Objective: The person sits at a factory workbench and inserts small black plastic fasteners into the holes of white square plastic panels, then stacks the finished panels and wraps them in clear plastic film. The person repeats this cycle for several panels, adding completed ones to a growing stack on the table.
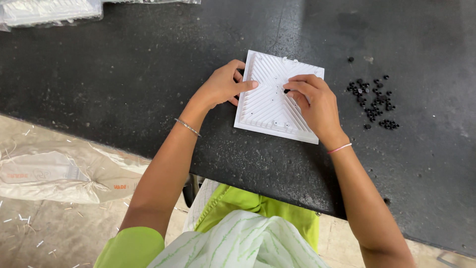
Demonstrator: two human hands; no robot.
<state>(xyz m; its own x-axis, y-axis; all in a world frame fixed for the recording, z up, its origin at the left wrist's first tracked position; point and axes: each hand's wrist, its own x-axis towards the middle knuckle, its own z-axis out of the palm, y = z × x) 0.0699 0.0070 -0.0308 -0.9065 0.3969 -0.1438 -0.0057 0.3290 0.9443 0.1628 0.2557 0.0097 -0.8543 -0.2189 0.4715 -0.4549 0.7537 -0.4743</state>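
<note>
Near the worktop's front edge I see the white plate (270, 101) lying flat under both hands, my left hand (223, 87) pressing its left edge with fingers spread, my right hand (315, 101) pinching a black bead (286, 91) over its centre, spare beads (374, 101) just right

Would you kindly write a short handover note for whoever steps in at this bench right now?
Left hand: flat on the left edge of the white ribbed square panel, steadying it; holds nothing.
Right hand: fingers pinching a small black piece at the panel's middle.
Panel lies flat on the dark worktop. A loose pile of small black pieces sits to its right.
Done: cannot tell how many pieces are fitted; several holes look open.
Left: most of the pile.
</note>
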